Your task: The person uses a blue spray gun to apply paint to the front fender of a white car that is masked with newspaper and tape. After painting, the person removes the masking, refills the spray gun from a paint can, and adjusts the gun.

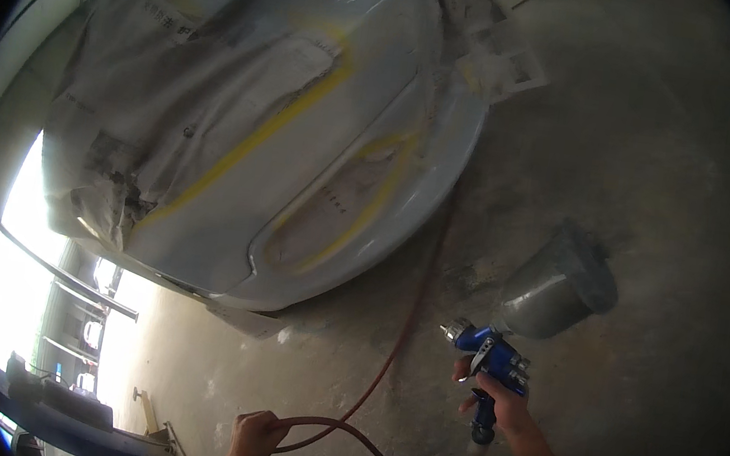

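Observation:
My right hand is closed around the grip of a blue spray gun with a silver nozzle that points left, toward the car. A grey translucent paint cup sits on top of the gun. In my left hand, closed in a fist, is a red air hose. The hose loops past my legs, and a red hose end shows below the gun's grip. Ahead and to the left is a grey car body, partly covered by masking paper edged with yellow tape.
The red hose also runs along the concrete floor beside the car's lower edge. A masked light opening sits on the car's near side. At the lower left are a bright doorway and a yellowish metal stand.

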Demonstrator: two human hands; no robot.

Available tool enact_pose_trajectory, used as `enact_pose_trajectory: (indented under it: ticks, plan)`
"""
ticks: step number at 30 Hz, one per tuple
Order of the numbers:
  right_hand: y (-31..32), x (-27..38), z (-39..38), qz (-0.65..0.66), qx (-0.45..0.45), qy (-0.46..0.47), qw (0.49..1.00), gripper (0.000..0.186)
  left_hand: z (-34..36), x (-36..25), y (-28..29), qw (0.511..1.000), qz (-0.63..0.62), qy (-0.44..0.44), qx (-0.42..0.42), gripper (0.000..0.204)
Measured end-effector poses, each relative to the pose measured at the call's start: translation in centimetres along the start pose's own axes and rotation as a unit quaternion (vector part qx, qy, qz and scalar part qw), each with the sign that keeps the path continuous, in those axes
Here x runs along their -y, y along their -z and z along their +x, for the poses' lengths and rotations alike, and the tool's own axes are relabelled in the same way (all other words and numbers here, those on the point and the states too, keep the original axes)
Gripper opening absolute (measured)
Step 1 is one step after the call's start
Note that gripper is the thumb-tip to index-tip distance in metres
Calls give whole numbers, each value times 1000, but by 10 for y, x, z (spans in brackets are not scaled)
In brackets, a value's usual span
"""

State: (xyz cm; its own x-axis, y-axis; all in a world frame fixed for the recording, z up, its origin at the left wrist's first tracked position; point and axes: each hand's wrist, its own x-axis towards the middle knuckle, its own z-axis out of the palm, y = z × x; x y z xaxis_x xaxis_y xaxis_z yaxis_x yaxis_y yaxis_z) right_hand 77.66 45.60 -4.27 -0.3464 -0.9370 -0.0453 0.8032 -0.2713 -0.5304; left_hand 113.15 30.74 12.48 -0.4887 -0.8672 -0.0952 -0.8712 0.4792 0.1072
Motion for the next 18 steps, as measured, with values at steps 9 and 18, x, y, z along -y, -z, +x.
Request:
enact_pose_trajectory:
  ticks: [9,18]
  plan:
    - [-5,59,68,-148,-47,-2,988,16,13,-29,-1,999,-27,-10,20,20]
    - [-11,126,147,-111,-210,117,964,17,14,-21,9,996,-46,11,-79,22]
